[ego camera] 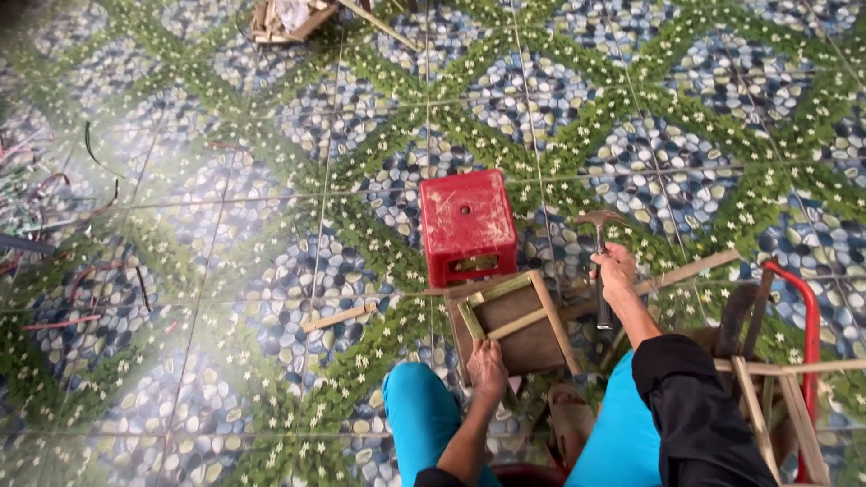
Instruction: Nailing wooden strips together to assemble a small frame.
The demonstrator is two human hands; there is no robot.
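Note:
My right hand grips the handle of a claw hammer, its metal head raised above my fist. My left hand presses down on the near edge of a small frame of bamboo strips, which lies on a brown wooden block between my knees. A red plastic stool stands just beyond the frame. My legs in turquoise trousers flank the block.
The patterned pebble-and-flower tile floor spreads all around. A loose bamboo strip lies left of the block. More bamboo strips and a red metal bar are at the right. Scrap wires litter the left edge; a wooden crate sits at the top.

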